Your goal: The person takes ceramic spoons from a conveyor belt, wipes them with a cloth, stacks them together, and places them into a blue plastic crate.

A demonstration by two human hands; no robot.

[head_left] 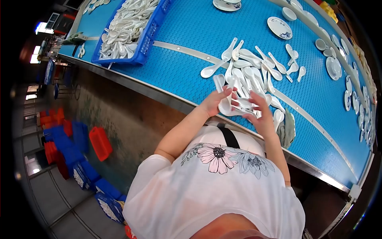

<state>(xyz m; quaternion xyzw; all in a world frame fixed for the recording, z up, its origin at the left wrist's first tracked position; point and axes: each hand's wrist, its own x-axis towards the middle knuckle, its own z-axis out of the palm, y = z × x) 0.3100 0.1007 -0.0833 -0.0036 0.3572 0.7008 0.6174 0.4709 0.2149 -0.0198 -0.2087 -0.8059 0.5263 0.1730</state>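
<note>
My left hand (216,101) is closed around a white ceramic soup spoon (219,82), at the near edge of a loose pile of similar spoons (248,75). Another spoon (225,106) lies just under its fingers, bowl toward me; I cannot tell whether the hand grips that one too. To the right, my right hand (260,111) has its fingers and thumb apart, close beside the spoons between both hands. Its thumb is near a spoon handle, and contact is unclear. Part of the pile is hidden behind my fingers.
A blue plastic crate (140,55) full of spoons stands on the blue work surface (181,28) at upper left. Patterned plates (279,28) and bowls (289,14) are at the right. A greyish cloth (287,129) lies by the near edge. Red crates (100,143) are on the floor.
</note>
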